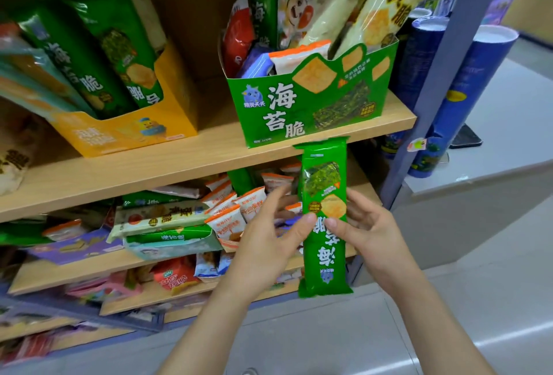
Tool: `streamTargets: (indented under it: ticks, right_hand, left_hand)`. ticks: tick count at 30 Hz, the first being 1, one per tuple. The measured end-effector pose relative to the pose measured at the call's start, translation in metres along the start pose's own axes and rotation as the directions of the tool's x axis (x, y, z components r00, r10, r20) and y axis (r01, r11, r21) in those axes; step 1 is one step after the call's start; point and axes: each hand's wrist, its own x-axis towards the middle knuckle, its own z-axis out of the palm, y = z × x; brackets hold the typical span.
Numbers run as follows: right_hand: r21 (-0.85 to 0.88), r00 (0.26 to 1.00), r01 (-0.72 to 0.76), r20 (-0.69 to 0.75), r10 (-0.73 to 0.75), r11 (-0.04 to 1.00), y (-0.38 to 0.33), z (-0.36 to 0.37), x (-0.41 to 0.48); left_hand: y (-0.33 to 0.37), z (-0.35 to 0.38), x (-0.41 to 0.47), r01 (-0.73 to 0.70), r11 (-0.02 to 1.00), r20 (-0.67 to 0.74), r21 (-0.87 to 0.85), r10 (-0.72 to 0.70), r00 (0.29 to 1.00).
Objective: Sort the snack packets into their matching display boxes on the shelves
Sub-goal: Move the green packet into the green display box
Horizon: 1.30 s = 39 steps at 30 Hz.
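A long green seaweed-cracker packet [324, 189] stands upright in front of the shelves, its print upside down. My left hand [270, 237] and my right hand [366, 231] both pinch it near the middle, thumbs on its front. Just above it, on the upper shelf [185, 159], stands the matching green display box [302, 105], stuffed with mixed packets: cream, red, green and small white-and-orange ones. To the left, a yellow display box [134, 129] holds green packets of the same kind.
The lower shelf [125, 261] carries a loose heap of mixed packets, among them small white-and-orange packets [227, 210] and a cream packet [161, 216]. Blue tubes [466, 99] stand right of the grey shelf post [434, 81]. Grey floor lies below.
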Motion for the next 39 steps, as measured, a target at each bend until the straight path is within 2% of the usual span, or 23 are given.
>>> streamTargets:
  ticks: [2, 4, 7, 10, 12, 14, 16, 19, 21, 23, 27, 31, 34, 36, 37, 39]
  right_hand:
    - [0.02, 0.997, -0.008, 0.077, 0.007, 1.0, -0.011, 0.009, 0.002]
    - [-0.025, 0.995, 0.018, 0.102, -0.015, 1.0, -0.021, 0.018, 0.004]
    - [-0.226, 0.977, 0.126, 0.198, -0.081, 0.966, -0.043, 0.033, 0.004]
    - [-0.326, 0.891, 0.135, 0.453, 0.029, 0.936, -0.061, 0.048, 0.006]
    - [-0.473, 0.831, 0.238, 0.551, 0.074, 0.848, -0.064, 0.064, 0.011]
    - [-0.441, 0.85, 0.223, 0.525, 0.048, 0.869, -0.069, 0.088, 0.017]
    - [-0.285, 0.894, 0.151, 0.448, -0.008, 0.947, -0.074, 0.114, 0.022]
    - [-0.144, 0.916, 0.181, 0.386, -0.113, 0.973, -0.076, 0.151, 0.032]
    - [-0.034, 0.929, 0.136, 0.351, -0.116, 0.99, -0.07, 0.174, 0.039]
    - [0.002, 0.938, 0.104, 0.331, -0.098, 0.995, -0.068, 0.196, 0.042]
    - [-0.133, 0.943, 0.15, 0.317, -0.101, 0.98, -0.076, 0.22, 0.05]
    - [-0.319, 0.969, 0.226, 0.175, -0.178, 0.92, -0.08, 0.219, 0.063]
    - [-0.633, 0.948, 0.29, 0.086, -0.307, 0.718, -0.092, 0.214, 0.064]
    - [-0.724, 0.911, 0.362, 0.142, -0.387, 0.587, -0.105, 0.217, 0.058]
    - [-0.732, 0.901, 0.388, 0.171, -0.399, 0.56, -0.111, 0.219, 0.056]
    - [-0.725, 0.895, 0.385, 0.143, -0.422, 0.571, -0.119, 0.213, 0.053]
  left_hand:
    - [0.009, -0.002, 0.002, -0.001, 0.987, -0.033, -0.162, -0.004, 0.999]
    - [0.018, -0.01, 0.0, -0.046, 0.988, -0.152, -0.146, 0.024, 0.988]
    - [0.029, -0.031, -0.01, -0.098, 0.979, -0.309, -0.177, 0.04, 0.95]
    - [0.041, -0.064, -0.019, -0.169, 0.949, -0.472, -0.265, 0.025, 0.881]
    - [0.047, -0.092, -0.024, -0.215, 0.922, -0.55, -0.321, 0.003, 0.835]
    - [0.052, -0.121, -0.029, -0.257, 0.894, -0.596, -0.367, -0.014, 0.803]
    - [0.056, -0.152, -0.035, -0.29, 0.869, -0.617, -0.401, -0.022, 0.786]
    - [0.055, -0.199, -0.043, -0.309, 0.87, -0.613, -0.384, 0.009, 0.79]
    - [0.055, -0.226, -0.046, -0.326, 0.871, -0.621, -0.367, 0.032, 0.783]
    - [0.054, -0.248, -0.045, -0.344, 0.867, -0.633, -0.359, 0.045, 0.773]
    - [0.059, -0.271, -0.038, -0.397, 0.889, -0.634, -0.23, 0.172, 0.754]
    - [0.072, -0.276, -0.023, -0.465, 0.883, -0.578, -0.07, 0.344, 0.74]
    - [0.08, -0.266, -0.007, -0.516, 0.843, -0.46, 0.151, 0.522, 0.718]
    - [0.084, -0.251, 0.005, -0.564, 0.805, -0.373, 0.186, 0.588, 0.717]
    - [0.087, -0.243, 0.01, -0.585, 0.79, -0.337, 0.185, 0.61, 0.718]
    - [0.094, -0.223, 0.022, -0.613, 0.771, -0.254, 0.175, 0.637, 0.728]
